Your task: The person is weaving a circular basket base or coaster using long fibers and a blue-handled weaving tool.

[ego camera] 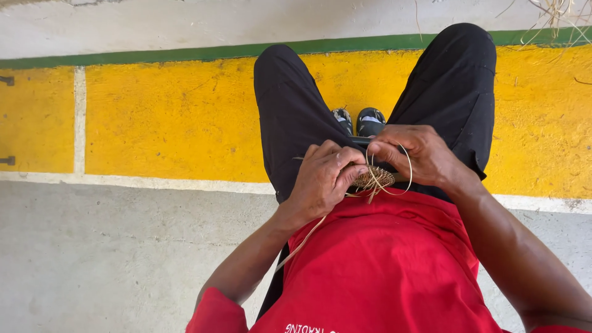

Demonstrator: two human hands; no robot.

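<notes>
- Head view: a small round coil (374, 177) of woven straw-coloured fibre sits between the two hands, in front of the belly, above the lap
- The coil is tan and brown, tightly wound, with a ribbed, stitched surface; only its right part shows, the rest is hidden under the left hand's fingers
- The left hand (322, 179) has its grip closed round the coil, fingers curled over the top and thumb pressed against its edge
- The right hand (414, 154) touches the coil's far side, its grip pinching a thin pale strand (408, 166) between thumb and forefinger
- The strand arcs in a loop past the right hand and comes back to the coil; short loose ends stick out just below the coil
- A longer strip (303, 242) runs from under the left hand down across the red shirt (382, 265) toward the left forearm
- Black trousers (290, 111) cover both legs, and two sandalled feet (359, 121) show between the knees
- The floor (172, 117) beyond the legs is painted yellow with a green band and white lines; nearer, it is bare grey concrete
- Dry straws (555, 15) lie at the top right corner, well apart from the hands
</notes>
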